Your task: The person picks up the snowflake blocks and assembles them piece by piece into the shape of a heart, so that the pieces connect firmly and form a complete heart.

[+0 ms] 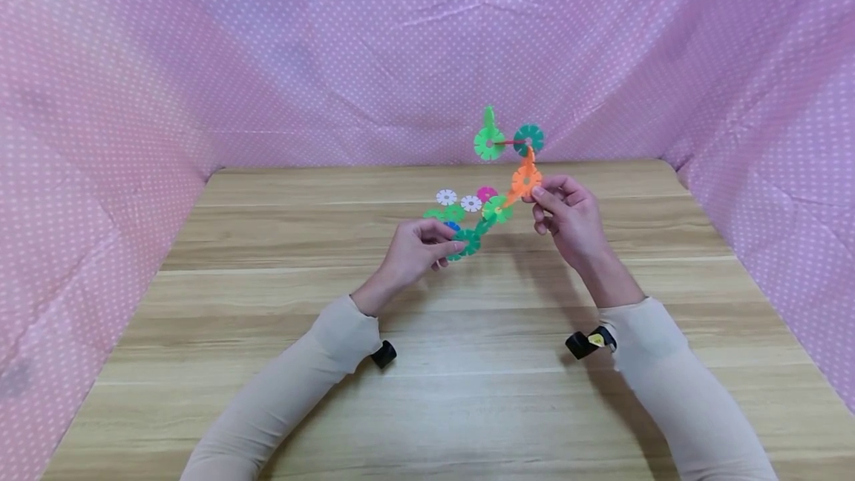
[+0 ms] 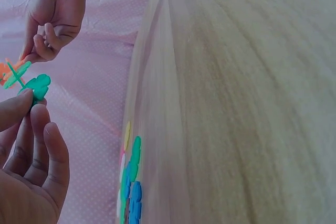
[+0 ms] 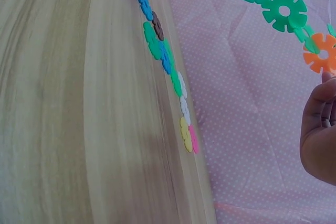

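**While two hands pinch it, a chain of notched discs (image 1: 526,180) hangs over the desk (image 1: 467,407)**

Although its parts overlap, the chain can be followed from the centre of the frame up towards the right of centre. The left hand (image 1: 415,249) pinches a green disc (image 1: 470,242) at its lower end, thumb and fingers covering part of the rim. The right hand (image 1: 576,217) pinches an orange disc (image 1: 528,182) further up, hiding its right edge. Above that, a red piece (image 1: 513,142), seen edge-on as a thin line, joins a dark green disc (image 1: 530,139) to a light green one.

Behind the chain, at the far middle of the desk, lie loose discs (image 1: 454,213), some hidden by the left hand. A brown disc (image 3: 158,26) and a yellow disc (image 3: 186,135) show clearly only in the right wrist view, where the right hand is cut off by the right edge and just fingertips of the left appear at the top. Dotted pink cloth (image 1: 401,58) fills the upper frame.
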Demonstrator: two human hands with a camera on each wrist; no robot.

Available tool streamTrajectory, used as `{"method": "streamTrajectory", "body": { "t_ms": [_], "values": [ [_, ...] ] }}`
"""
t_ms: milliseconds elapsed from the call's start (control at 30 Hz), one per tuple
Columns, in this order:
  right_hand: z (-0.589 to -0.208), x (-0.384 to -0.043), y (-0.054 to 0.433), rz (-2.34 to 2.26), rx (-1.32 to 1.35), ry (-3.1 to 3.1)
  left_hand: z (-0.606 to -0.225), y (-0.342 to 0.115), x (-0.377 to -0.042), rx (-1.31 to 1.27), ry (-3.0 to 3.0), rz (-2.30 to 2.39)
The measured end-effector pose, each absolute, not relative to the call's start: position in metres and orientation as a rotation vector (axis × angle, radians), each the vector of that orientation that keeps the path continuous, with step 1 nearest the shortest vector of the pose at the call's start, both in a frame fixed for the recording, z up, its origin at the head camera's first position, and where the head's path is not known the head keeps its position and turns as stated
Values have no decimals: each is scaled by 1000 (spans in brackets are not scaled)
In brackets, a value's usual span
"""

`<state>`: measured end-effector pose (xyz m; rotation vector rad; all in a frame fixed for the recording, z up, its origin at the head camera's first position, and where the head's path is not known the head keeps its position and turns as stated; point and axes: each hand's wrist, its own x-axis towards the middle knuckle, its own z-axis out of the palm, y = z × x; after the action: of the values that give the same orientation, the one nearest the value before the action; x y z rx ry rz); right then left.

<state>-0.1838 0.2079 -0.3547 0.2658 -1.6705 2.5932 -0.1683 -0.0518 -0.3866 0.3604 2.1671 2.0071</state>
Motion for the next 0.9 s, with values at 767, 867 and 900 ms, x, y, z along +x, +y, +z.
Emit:
{"method": "streamTrajectory", "body": {
  "t_ms": [767, 867, 900],
  "values": [
    [-356, -184, 204, 2566, 254, -1719, -386, -48, -169, 331, 2158, 2005],
    [-356, -184, 203, 2545, 247, -1740, -385, -48, -168, 323, 2159, 2021],
    [-356, -184, 202, 2539, 245, -1747, -385, -48, -168, 319, 2154, 2030]
  ]
}}
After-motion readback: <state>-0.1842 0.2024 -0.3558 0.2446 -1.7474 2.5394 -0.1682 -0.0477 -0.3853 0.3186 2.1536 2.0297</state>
